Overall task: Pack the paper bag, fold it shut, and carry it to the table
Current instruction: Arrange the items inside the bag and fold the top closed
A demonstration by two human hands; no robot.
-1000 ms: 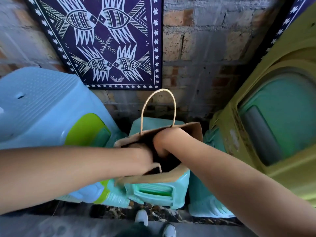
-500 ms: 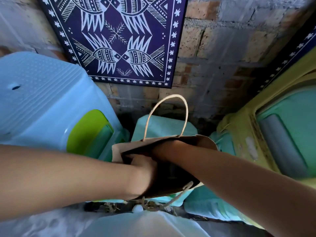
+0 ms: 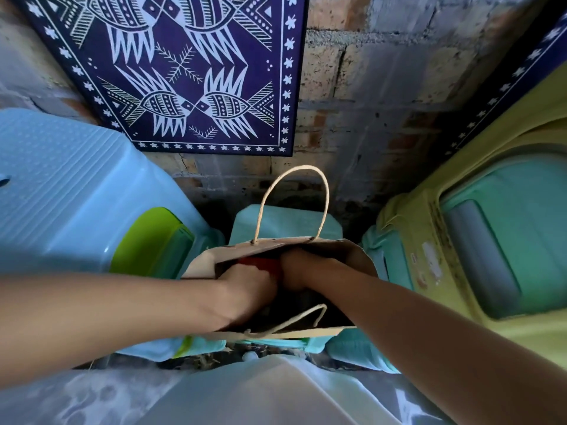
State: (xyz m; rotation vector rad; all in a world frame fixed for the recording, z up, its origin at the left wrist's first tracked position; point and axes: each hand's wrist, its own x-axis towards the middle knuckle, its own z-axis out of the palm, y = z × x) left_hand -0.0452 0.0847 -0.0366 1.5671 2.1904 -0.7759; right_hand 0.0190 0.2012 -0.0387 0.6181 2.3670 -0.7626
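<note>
Compared with a moment before, a red object [image 3: 260, 265] now shows between the two hands in the mouth of the brown paper bag [image 3: 352, 256], at the centre of the frame; half a second ago only dark interior was visible there, so I judge that packing is under way and the folding has not begun. The left hand [image 3: 245, 286] is curled inside the opening, touching the red thing, but its fingers are hidden, so I cannot tell if it pinches it. The right hand [image 3: 299, 269] also goes into the bag, fingers out of view, grip unclear. The bag stands in front of a pale teal plastic container [image 3: 288, 222], below the purple fish-pattern cloth [image 3: 184, 72] in the upper left. The far handle [image 3: 291, 204] stands upright; the near handle [image 3: 294, 320] lies folded down. What the red object is, I cannot make out, and no table appears.
</note>
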